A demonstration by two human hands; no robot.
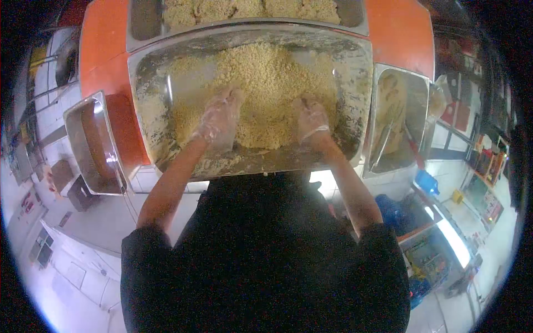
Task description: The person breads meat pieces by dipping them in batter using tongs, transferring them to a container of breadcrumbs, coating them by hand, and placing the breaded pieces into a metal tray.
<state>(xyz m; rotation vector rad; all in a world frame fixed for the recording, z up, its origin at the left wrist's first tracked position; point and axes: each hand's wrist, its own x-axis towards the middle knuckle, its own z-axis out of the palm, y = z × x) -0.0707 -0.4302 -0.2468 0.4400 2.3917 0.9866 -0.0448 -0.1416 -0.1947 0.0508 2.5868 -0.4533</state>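
A wide metal tray holds a heap of pale yellow crumbly mixture, highest at the far middle. Inside the tray on the left is my left hand, in a clear plastic glove, its fingers at the edge of the heap. My right hand, gloved the same way, is in the mixture on the right side. The fingers of both hands are curled and partly hidden, so what they hold, if anything, is unclear. Crumbs stick to the tray's walls.
Beyond the tray, a second metal tray holds clumps of similar mixture. On the right stands a metal container with utensils in it. Another metal container is at the left. Orange surfaces flank the trays.
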